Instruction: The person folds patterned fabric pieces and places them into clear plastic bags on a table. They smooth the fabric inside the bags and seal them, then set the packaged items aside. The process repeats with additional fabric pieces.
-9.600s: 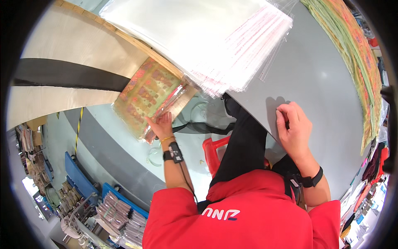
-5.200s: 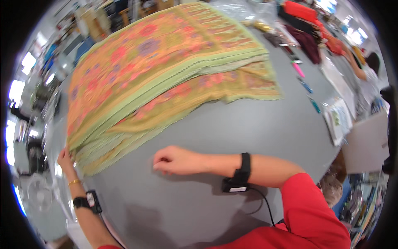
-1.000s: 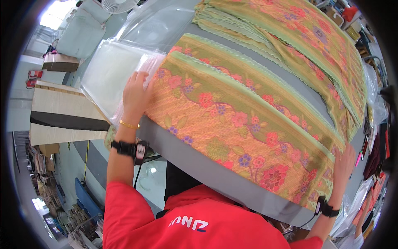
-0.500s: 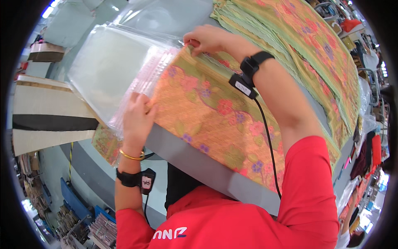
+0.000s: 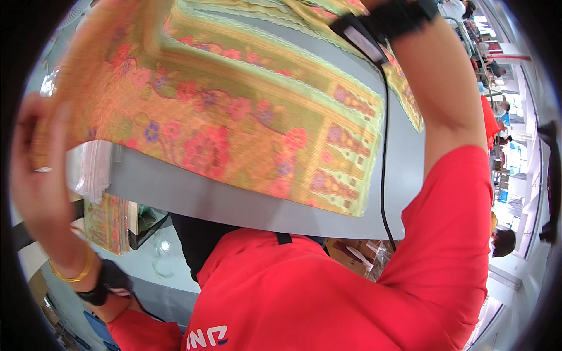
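Note:
A floral cloth (image 5: 228,134), orange and green with red and purple flowers and a scalloped pale-green edge, stretches across the grey table (image 5: 252,205). Its left part is raised and smeared by motion. At that end, my left hand (image 5: 44,169) is closed on the cloth, fingers blurred. My right forearm (image 5: 439,76) reaches up past the top edge, leaving the right hand's fingers out of the picture. Beside my left hand, the edges of a stack of clear plastic bags (image 5: 95,169) show under the cloth; the rest is covered.
More floral cloth (image 5: 316,10) lies at the far side of the table. Below the table's left end is a folded floral piece (image 5: 108,225). A cardboard box (image 5: 351,254) with clear plastic sits under the near edge. A black cable (image 5: 383,169) runs down from my right wrist.
The cloth has shifted left over the plastic bags, its left part lifted. My left hand has moved left with it. My right hand has gone up out of the picture, and the view has turned.

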Demonstrator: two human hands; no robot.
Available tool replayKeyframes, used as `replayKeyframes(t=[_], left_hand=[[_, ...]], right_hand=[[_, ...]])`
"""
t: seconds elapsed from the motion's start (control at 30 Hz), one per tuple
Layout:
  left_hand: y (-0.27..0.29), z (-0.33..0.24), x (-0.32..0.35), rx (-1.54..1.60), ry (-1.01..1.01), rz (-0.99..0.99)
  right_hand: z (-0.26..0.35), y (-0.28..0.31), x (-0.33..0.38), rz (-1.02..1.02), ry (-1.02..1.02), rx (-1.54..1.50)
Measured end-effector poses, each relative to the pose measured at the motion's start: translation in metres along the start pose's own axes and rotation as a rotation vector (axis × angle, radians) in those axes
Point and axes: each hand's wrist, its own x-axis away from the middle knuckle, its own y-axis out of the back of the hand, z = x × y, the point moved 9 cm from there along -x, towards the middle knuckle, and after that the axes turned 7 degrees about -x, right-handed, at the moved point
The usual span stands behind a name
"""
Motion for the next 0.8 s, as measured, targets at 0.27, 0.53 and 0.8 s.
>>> replayKeyframes(t=[0.27,0.53,0.8], left_hand=[[-0.199,-0.190,0.107,-0.021,-0.451,0.401],[-0.259,-0.220,0.154,0.018,-0.538,0.561],[-0.176,-0.057,0.110,-0.070,0.189,0.354]], right_hand=[[0.073,-0.024,0.260,0.205,-0.182,0.100],[0.085,-0.032,0.331,0.271,-0.219,0.389],[-0.010,-0.046,0.256,0.116,-0.488,0.259]])
